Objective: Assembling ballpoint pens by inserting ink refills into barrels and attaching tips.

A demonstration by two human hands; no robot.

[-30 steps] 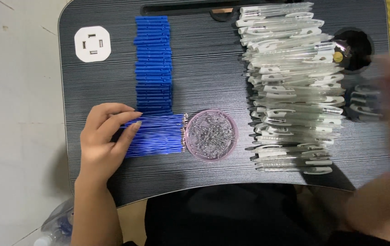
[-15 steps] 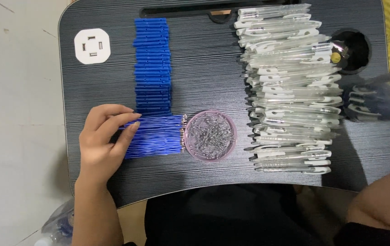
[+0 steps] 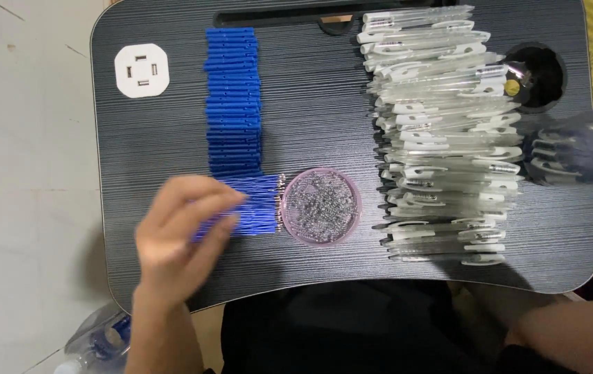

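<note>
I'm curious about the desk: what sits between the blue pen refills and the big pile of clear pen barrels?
In the head view, a round dish of small metal springs sits between the blue refills and the clear pen barrels.

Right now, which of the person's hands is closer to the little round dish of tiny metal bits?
Left. The left hand rests on the blue refills lying right beside the round dish. The right hand is out of view; only a forearm shows at the lower right corner.

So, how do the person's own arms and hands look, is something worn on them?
The left hand and its forearm are bare: no sleeve, glove, ring or watch shows. Its outline is a little blurred. The right hand is out of view; only a bare part of that arm shows at the lower right edge.
</note>
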